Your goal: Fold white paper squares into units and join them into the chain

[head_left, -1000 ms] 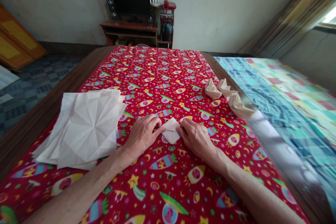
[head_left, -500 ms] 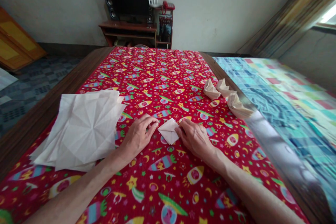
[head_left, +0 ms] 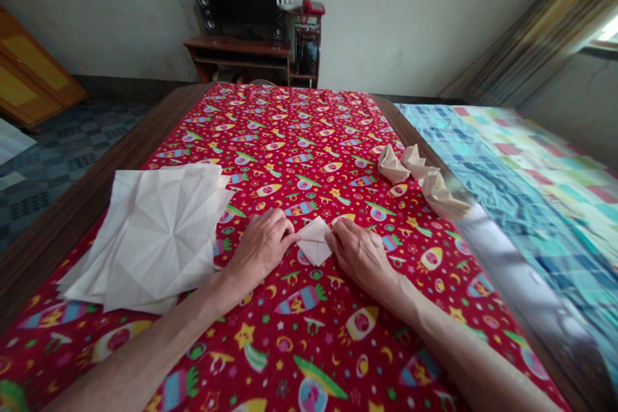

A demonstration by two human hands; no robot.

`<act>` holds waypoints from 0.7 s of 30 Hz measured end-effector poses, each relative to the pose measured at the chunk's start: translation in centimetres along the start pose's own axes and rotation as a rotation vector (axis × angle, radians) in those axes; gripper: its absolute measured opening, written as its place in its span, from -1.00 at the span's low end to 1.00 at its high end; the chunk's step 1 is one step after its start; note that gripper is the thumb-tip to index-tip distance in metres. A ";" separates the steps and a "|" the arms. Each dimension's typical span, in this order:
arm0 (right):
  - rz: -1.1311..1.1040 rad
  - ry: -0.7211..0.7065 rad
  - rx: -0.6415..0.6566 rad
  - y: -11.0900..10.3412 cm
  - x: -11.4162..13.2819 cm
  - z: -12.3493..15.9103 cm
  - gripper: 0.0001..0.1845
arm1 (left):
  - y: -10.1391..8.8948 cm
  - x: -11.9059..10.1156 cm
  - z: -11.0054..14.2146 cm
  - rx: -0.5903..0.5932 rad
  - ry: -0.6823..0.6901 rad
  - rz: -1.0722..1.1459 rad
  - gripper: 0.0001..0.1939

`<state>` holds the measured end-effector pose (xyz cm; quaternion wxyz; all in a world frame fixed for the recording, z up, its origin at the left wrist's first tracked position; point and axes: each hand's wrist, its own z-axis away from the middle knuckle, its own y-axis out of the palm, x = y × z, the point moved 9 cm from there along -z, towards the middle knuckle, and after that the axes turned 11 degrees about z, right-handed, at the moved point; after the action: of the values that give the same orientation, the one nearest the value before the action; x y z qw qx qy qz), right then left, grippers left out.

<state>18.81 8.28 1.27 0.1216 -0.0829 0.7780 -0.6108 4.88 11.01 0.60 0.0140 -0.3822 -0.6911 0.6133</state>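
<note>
A small piece of folded white paper (head_left: 315,246), diamond-shaped with a crease or flap edge across it, lies on the red patterned cloth (head_left: 299,360). My left hand (head_left: 267,240) pinches its left corner between thumb and curled fingers. At the opposite corner, my right hand (head_left: 357,246) grips the paper with thumb and forefinger. Left of my hands rests a stack of creased white paper sheets (head_left: 168,232), its top sheet marked with folds radiating from the centre.
Several folded paper pieces (head_left: 392,165) sit near the cloth's right edge. Beyond the table's brown border (head_left: 130,138) on the right is a bed with a checkered cover (head_left: 483,161). A monitor (head_left: 239,0) stands on a desk against the far wall.
My left hand came off the paper's left corner half a second ago and now pinches it again. My right hand has stayed on the right corner throughout.
</note>
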 end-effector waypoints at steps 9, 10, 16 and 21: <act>-0.001 0.001 -0.004 0.2 -0.1 0.0 -0.73 | -0.2 -0.4 0.1 -0.034 0.009 0.082 -0.80; -0.004 0.002 -0.006 0.2 -0.2 0.0 -0.73 | -0.2 -0.3 0.1 -0.032 0.015 0.123 -0.81; -0.011 0.005 -0.005 0.4 -0.2 0.1 -0.74 | 0.2 -0.1 -0.2 0.004 -0.003 0.120 -0.86; 0.009 -0.006 0.016 0.4 -0.1 -0.1 -0.73 | -0.1 -1.1 -0.4 -0.002 -0.042 -0.075 -0.85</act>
<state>18.87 8.45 0.93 0.1275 -0.0802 0.7732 -0.6161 5.84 10.74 1.31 0.0223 -0.3430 -0.7056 0.6196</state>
